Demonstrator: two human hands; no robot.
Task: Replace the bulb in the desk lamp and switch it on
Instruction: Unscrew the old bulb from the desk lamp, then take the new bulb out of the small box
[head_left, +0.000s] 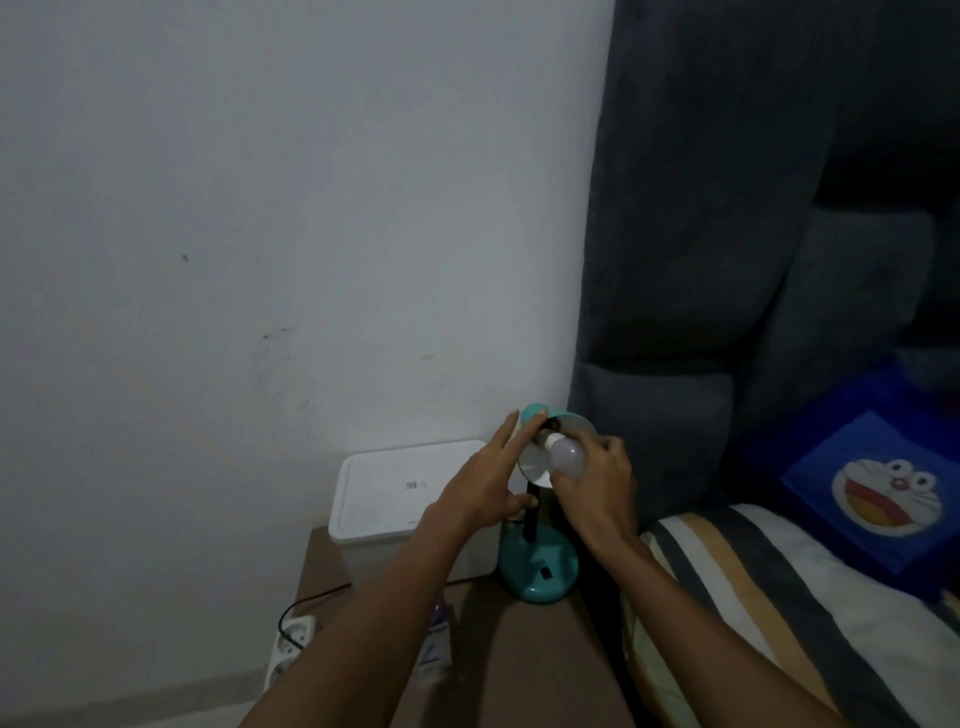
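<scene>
Dim, bluish-grey indoor light, wall (260, 208) brightest at upper left, headboard (727, 208) and right edge sunk in deep shadow, soft grainy detail throughout, lamp (540, 566) unlit, forearms casting faint shadow on worktop (519, 649), wide-angle bowing at frame edges

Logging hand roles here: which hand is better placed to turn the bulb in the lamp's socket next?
The right hand: its fingers already curl round the bulb at the shade's mouth. The left hand lies flat against the shade, bracing it.

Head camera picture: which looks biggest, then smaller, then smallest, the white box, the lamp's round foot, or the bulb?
1. White box, clearly biggest.
2. Lamp's round foot.
3. Bulb, smallest, held in the right hand.
All sit at similar distance, so the order seems safe.
</scene>
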